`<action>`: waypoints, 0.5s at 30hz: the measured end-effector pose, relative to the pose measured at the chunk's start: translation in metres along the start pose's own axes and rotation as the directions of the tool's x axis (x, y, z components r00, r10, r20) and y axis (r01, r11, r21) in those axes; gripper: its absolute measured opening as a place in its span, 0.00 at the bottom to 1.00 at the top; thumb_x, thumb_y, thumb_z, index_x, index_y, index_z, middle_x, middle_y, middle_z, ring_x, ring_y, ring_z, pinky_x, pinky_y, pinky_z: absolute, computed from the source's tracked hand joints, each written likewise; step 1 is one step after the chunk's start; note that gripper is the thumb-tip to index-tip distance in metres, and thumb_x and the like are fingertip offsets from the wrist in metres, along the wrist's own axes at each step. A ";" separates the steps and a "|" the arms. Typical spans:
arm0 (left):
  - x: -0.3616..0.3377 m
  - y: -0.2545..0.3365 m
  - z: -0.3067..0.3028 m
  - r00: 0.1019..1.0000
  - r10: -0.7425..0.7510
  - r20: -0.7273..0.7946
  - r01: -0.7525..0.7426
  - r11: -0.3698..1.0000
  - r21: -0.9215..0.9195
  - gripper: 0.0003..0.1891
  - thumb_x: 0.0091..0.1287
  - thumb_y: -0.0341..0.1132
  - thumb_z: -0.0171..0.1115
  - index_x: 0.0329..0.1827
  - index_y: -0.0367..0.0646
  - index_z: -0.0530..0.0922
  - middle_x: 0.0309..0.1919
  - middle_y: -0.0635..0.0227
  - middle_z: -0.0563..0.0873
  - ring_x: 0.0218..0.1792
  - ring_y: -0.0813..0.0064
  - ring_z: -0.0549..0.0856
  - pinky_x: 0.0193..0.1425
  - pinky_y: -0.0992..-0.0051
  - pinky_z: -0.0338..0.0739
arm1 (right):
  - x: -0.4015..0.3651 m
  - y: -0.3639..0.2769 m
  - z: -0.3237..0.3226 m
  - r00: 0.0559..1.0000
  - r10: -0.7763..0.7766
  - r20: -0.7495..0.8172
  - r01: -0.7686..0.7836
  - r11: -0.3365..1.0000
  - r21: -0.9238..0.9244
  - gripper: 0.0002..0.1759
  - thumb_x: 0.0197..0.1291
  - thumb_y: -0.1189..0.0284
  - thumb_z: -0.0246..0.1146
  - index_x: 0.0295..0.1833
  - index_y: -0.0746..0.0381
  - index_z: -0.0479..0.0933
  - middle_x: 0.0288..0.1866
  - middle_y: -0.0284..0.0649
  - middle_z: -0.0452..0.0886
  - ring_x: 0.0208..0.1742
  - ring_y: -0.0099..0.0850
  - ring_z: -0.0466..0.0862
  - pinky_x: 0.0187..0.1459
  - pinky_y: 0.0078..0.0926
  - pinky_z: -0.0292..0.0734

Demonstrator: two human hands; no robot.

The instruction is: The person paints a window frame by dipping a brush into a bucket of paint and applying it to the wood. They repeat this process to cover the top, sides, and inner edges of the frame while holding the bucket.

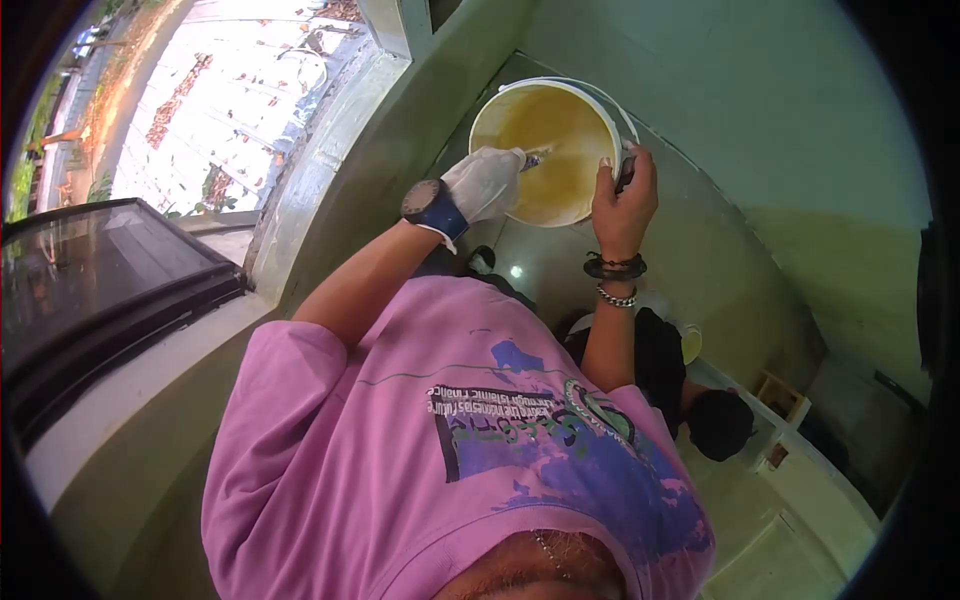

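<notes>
We are holding a white bucket [557,90] in front of our pink shirt [400,400], its opening facing us; our right hand [625,200] is gripping the bucket's right rim, thumb inside, while our gloved left hand [487,183] is reaching over the bucket's left side, pinching a small tool [533,161] we aren't quite making out above the yellowish contents [562,185]. A person in a black cap [722,425] is showing well to the bucket's right, a dark-framed window pane [110,265] standing to its left
</notes>
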State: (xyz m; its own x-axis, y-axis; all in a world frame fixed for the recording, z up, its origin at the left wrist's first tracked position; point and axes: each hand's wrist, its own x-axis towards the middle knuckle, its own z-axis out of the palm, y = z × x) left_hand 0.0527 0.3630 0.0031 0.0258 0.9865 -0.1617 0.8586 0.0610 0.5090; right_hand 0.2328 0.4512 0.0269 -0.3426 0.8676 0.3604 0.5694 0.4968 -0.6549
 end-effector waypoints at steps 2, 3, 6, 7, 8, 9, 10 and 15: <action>-0.003 0.001 0.015 0.995 0.073 -0.070 -0.062 0.987 0.150 0.08 0.63 0.30 0.53 0.39 0.36 0.77 0.25 0.62 0.83 0.31 0.64 0.85 0.33 0.66 0.78 | -0.008 0.003 -0.002 0.999 -0.034 -0.030 0.035 0.999 0.024 0.21 0.54 0.76 0.62 0.55 0.64 0.72 0.39 0.45 0.75 0.33 0.37 0.77 0.36 0.34 0.73; 0.000 0.000 0.019 0.997 0.074 0.023 -0.077 0.972 0.223 0.07 0.63 0.30 0.53 0.38 0.37 0.78 0.25 0.63 0.83 0.30 0.65 0.85 0.32 0.67 0.78 | -0.010 0.004 -0.004 0.999 -0.042 -0.022 0.043 0.999 0.023 0.21 0.54 0.76 0.62 0.55 0.64 0.72 0.39 0.45 0.75 0.33 0.37 0.77 0.36 0.35 0.74; 0.009 0.010 -0.015 0.890 0.098 0.445 -0.405 0.622 0.671 0.08 0.68 0.32 0.52 0.41 0.43 0.80 0.21 0.69 0.80 0.24 0.73 0.82 0.24 0.75 0.76 | -0.010 0.009 -0.007 0.992 -0.120 -0.026 0.121 0.993 0.016 0.21 0.54 0.75 0.62 0.56 0.64 0.71 0.40 0.47 0.75 0.35 0.41 0.79 0.37 0.38 0.74; 0.012 -0.002 -0.005 0.969 0.064 0.239 -0.179 0.850 0.495 0.06 0.60 0.33 0.58 0.34 0.43 0.82 0.22 0.67 0.82 0.25 0.68 0.85 0.27 0.70 0.79 | -0.012 0.008 -0.010 0.998 -0.070 0.001 0.070 0.997 0.044 0.21 0.55 0.75 0.62 0.55 0.64 0.71 0.40 0.48 0.75 0.36 0.43 0.79 0.37 0.39 0.74; 0.015 -0.014 -0.001 0.989 -0.022 0.149 -0.022 0.958 0.286 0.06 0.57 0.33 0.60 0.30 0.42 0.83 0.22 0.65 0.84 0.26 0.64 0.86 0.29 0.68 0.80 | -0.014 0.005 -0.011 0.999 -0.022 0.030 0.020 0.997 0.070 0.21 0.55 0.74 0.62 0.55 0.63 0.71 0.40 0.48 0.75 0.37 0.44 0.79 0.38 0.40 0.75; 0.018 -0.025 0.003 0.993 -0.107 0.056 0.105 0.994 0.037 0.06 0.53 0.34 0.63 0.27 0.41 0.83 0.23 0.63 0.85 0.27 0.61 0.87 0.31 0.65 0.82 | -0.016 0.006 -0.012 0.999 -0.036 0.016 0.035 0.997 0.064 0.20 0.55 0.74 0.62 0.55 0.63 0.71 0.40 0.49 0.75 0.37 0.45 0.79 0.38 0.40 0.75; 0.019 -0.028 0.000 0.983 -0.167 0.076 0.176 0.973 -0.146 0.06 0.53 0.33 0.63 0.28 0.39 0.83 0.22 0.61 0.85 0.27 0.59 0.87 0.31 0.64 0.81 | -0.017 0.007 -0.011 0.999 -0.053 0.001 0.053 0.997 0.058 0.20 0.55 0.74 0.62 0.55 0.63 0.71 0.40 0.49 0.75 0.37 0.45 0.79 0.38 0.40 0.75; 0.018 -0.017 -0.002 0.986 -0.004 0.166 0.015 0.998 -0.062 0.05 0.60 0.31 0.58 0.32 0.38 0.78 0.18 0.65 0.79 0.21 0.67 0.82 0.23 0.69 0.76 | -0.021 0.006 -0.012 0.999 -0.054 0.001 0.054 0.996 0.074 0.20 0.56 0.73 0.62 0.55 0.62 0.71 0.40 0.50 0.75 0.37 0.48 0.79 0.38 0.42 0.75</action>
State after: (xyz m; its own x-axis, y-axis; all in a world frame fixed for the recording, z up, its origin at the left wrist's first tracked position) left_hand 0.0380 0.3805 -0.0067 0.1071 0.9472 -0.3023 0.8254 0.0848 0.5582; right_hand 0.2522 0.4366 0.0230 -0.3739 0.8394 0.3946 0.4932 0.5402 -0.6819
